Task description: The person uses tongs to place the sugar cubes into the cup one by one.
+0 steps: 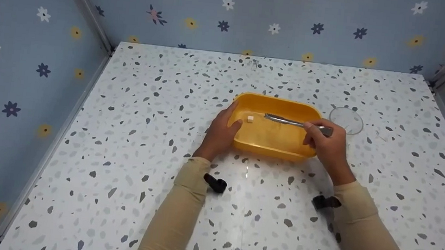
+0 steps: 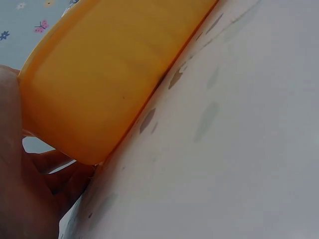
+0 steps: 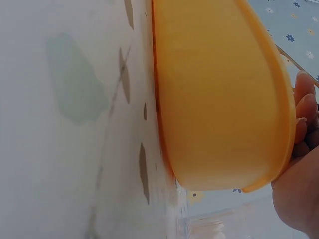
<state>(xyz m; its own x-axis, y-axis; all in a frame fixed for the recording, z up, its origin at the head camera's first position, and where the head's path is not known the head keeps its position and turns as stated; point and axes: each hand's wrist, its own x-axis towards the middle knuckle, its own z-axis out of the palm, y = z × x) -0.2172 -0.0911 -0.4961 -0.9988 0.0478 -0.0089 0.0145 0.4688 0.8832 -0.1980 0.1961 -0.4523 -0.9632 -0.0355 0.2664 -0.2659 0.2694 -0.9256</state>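
Note:
A yellow plastic tub (image 1: 269,149) stands on the speckled table, and one small white cube (image 1: 250,119) lies inside toward its left end. My left hand (image 1: 220,132) grips that end, thumb over the rim and fingers along the outer wall; the left wrist view shows the fingers (image 2: 65,174) against the tub's outside. Above the tub's right end, my right hand (image 1: 327,143) holds metal tongs (image 1: 286,121). Their tips point left, a short way right of the cube and apart from it. In the right wrist view, the curled fingers (image 3: 305,107) appear beyond the rim.
A clear round dish (image 1: 346,120) stands close to the tub's right end, beside the right hand. Flowered blue panels (image 1: 249,17) border the table (image 1: 119,180) at the back and both sides. Dark wrist mounts (image 1: 215,183) stick out from the sleeves.

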